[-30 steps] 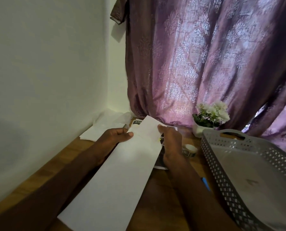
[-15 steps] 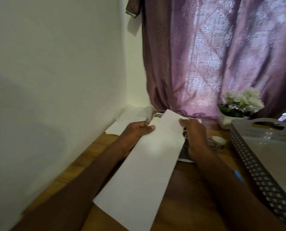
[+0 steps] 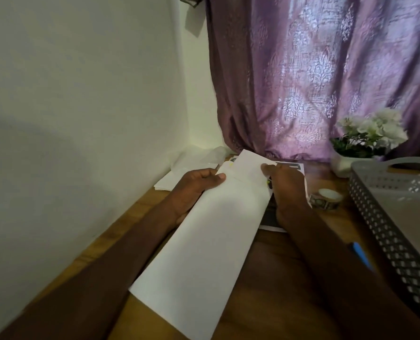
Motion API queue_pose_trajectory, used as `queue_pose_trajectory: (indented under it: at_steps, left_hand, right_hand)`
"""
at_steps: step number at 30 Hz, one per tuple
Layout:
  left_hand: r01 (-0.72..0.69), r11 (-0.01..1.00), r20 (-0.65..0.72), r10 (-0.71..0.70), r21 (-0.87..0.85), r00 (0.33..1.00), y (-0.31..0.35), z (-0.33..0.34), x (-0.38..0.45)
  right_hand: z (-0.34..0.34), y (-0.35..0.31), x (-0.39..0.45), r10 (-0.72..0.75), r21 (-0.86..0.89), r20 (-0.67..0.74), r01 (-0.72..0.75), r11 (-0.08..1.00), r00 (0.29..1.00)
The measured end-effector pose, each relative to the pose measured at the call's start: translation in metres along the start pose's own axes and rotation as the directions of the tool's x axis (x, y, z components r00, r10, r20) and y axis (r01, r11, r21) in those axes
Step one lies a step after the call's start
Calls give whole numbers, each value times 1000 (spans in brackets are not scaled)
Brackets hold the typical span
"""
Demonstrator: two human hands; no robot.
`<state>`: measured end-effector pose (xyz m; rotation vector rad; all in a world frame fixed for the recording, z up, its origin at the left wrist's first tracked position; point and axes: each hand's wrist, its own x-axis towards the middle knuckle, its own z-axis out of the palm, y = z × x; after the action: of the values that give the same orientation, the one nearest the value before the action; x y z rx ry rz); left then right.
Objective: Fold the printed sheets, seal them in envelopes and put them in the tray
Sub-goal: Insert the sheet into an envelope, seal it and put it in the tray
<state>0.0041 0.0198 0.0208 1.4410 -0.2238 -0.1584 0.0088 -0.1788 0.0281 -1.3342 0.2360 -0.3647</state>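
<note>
Your left hand [image 3: 194,186] and right hand [image 3: 283,185] pinch the far end of the envelope [image 3: 204,241] above the tabletop [image 3: 277,266], so press its flap [image 3: 249,163] down evenly before moving right to the tray [image 3: 375,217].
</note>
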Motion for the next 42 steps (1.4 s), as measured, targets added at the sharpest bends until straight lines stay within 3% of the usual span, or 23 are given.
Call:
queue_pose_trajectory:
  at_steps: [11,20,27,32,38,42]
  left_hand:
    - [6,990,-97,8,144,995,1,0,2]
    - [23,995,-85,-16,92,996,1,4,2]
    - [12,995,-110,-2,96,994,0,0,4]
    - [37,994,-81,-29,104,996,0,-1,3]
    - [23,995,-72,-16,98,997,1,-1,3]
    - [12,994,-55,-6,104,998,-1,-2,5]
  right_hand:
    - [3,2,-2,-49,-104,57,54,993,997]
    - [-1,10,7,-145,-142,22,147,979,989]
    - [0,8,10,-123,-135,130,140,981,984]
    - [-3,4,9,17,35,206,-25,999,978]
    - [-3,-3,8,135,83,339,-172,982,931]
    - [-5,3,10,188,127,316,-238,963,930]
